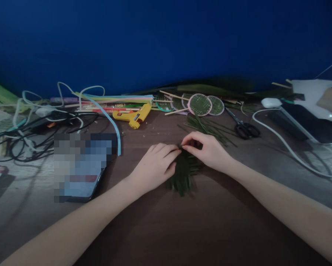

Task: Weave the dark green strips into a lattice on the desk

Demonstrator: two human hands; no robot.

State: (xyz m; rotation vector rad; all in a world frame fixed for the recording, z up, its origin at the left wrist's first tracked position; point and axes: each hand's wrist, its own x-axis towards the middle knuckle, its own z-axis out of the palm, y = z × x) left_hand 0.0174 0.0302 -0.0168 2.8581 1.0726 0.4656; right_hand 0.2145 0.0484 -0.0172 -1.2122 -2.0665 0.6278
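My left hand (157,165) lies on a dark brown table (199,229), its fingers pressed flat on a small mat of woven dark green leaf strips (182,173). My right hand (205,149) pinches one strip at the mat's top edge, fingertip to fingertip with the left. Loose green strips (207,127) lie fanned out just behind the hands.
A phone (81,173) lies left of my left hand. Behind are a yellow glue gun (132,116), coloured paper strips (118,99), round woven fans on sticks (200,104), black scissors (243,127), tangled cables (21,136) at left, a white cable (282,142) at right, and a blue wall.
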